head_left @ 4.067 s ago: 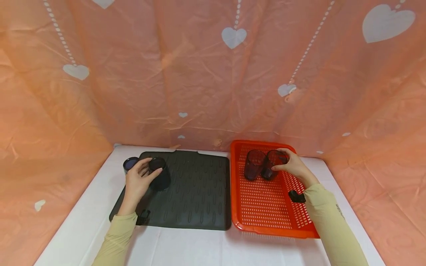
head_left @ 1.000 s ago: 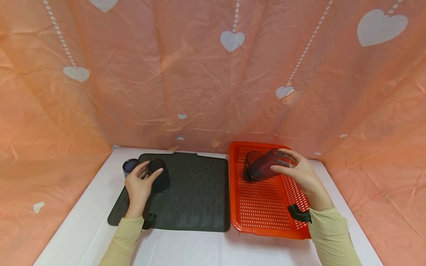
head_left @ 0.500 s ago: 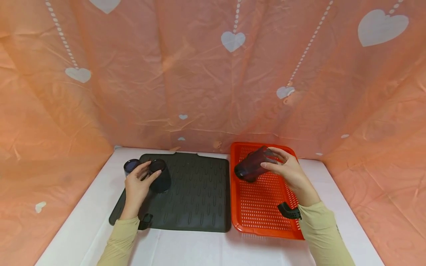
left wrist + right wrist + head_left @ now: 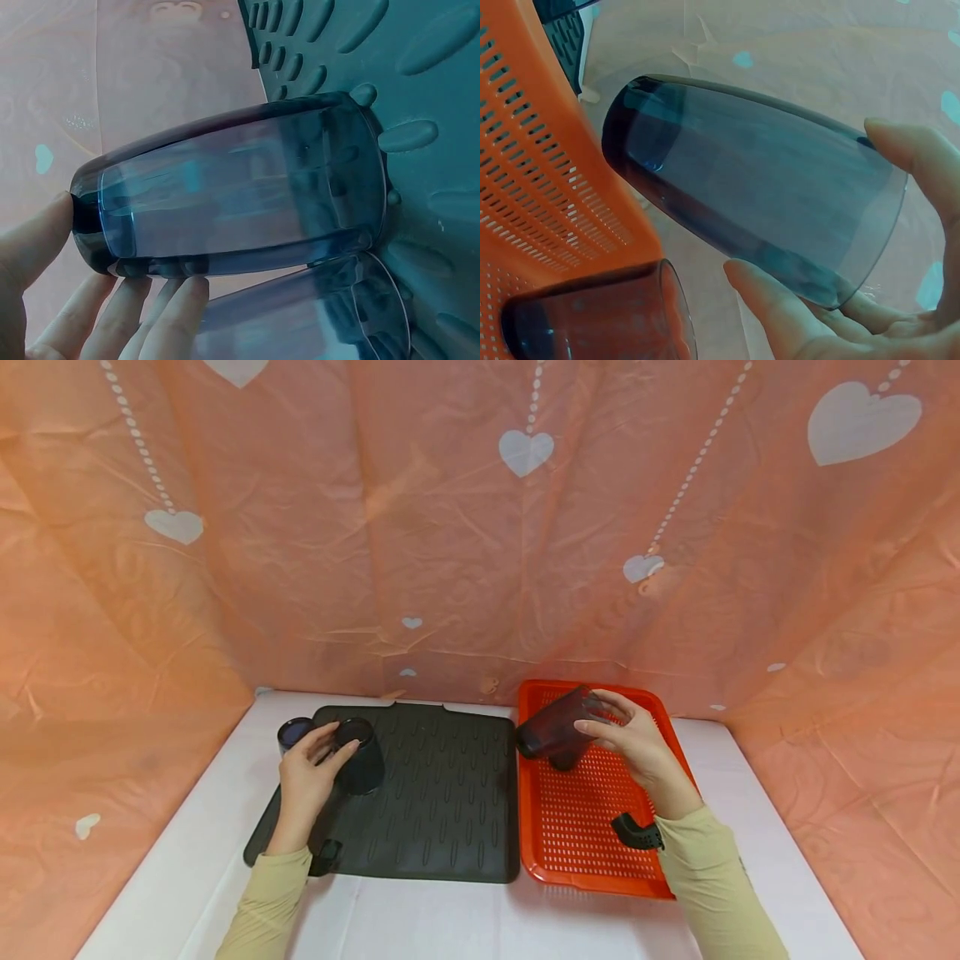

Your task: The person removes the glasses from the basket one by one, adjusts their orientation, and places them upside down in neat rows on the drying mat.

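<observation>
On the dark ridged mat (image 4: 442, 793), a dark blue glass (image 4: 364, 770) stands upside down, its rim on the mat. My left hand (image 4: 302, 781) grips it near its thick base, thumb on one side and fingers on the other. A second blue glass (image 4: 293, 731) stands just left of it, partly behind that hand. Over the basket's left part, my right hand (image 4: 639, 752) holds another tinted glass (image 4: 765, 184) by its rim end, tilted with the base pointing left. Below it, another glass (image 4: 600, 315) stands in the orange basket (image 4: 530, 827), mostly hidden in the head view.
Mat and basket lie side by side on a white-covered table (image 4: 420, 918). The basket's raised left rim borders the mat. A pinkish-orange curtain (image 4: 450, 527) with white hearts rises behind and at both sides.
My right hand has lifted one glass from the basket, tipped it over and carried it left towards the mat. My left hand stays on the upside-down glass.
</observation>
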Demonstrator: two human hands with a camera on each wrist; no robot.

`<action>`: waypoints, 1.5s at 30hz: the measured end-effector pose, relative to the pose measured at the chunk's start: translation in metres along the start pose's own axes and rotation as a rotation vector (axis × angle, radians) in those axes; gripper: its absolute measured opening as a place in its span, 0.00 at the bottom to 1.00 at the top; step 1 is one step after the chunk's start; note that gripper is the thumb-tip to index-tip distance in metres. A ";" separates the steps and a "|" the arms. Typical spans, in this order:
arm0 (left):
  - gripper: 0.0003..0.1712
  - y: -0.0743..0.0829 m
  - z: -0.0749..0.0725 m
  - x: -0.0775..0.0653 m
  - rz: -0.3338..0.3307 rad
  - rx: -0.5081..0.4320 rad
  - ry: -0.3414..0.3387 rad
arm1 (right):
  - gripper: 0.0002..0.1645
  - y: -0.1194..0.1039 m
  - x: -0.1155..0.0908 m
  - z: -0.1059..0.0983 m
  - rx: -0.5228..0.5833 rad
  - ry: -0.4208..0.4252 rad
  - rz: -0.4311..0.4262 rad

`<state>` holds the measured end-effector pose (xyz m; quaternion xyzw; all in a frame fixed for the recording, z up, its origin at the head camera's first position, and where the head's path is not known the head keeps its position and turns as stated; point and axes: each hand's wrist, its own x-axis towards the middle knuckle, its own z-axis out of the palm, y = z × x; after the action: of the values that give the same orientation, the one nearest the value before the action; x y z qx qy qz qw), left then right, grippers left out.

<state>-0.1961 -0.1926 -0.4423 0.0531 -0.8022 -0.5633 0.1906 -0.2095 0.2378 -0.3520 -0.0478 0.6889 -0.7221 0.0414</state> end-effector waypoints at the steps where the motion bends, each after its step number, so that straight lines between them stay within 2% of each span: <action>1: 0.29 0.000 0.000 0.000 0.001 0.001 -0.001 | 0.36 0.001 0.000 0.001 0.001 0.003 0.002; 13: 0.28 0.000 0.001 0.000 0.050 0.010 0.040 | 0.38 0.008 0.006 0.011 0.022 0.003 0.019; 30: 0.27 0.004 0.000 0.000 0.031 0.027 0.026 | 0.37 0.015 0.014 0.031 -0.003 -0.007 0.050; 37: 0.27 0.004 0.000 0.001 0.036 0.052 0.039 | 0.37 0.017 0.017 0.041 -0.017 -0.011 0.059; 45: 0.27 0.004 0.000 0.002 0.049 0.072 0.040 | 0.37 0.017 0.018 0.051 0.016 -0.015 0.076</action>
<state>-0.1974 -0.1915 -0.4382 0.0515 -0.8191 -0.5280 0.2184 -0.2207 0.1847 -0.3663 -0.0269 0.6842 -0.7250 0.0743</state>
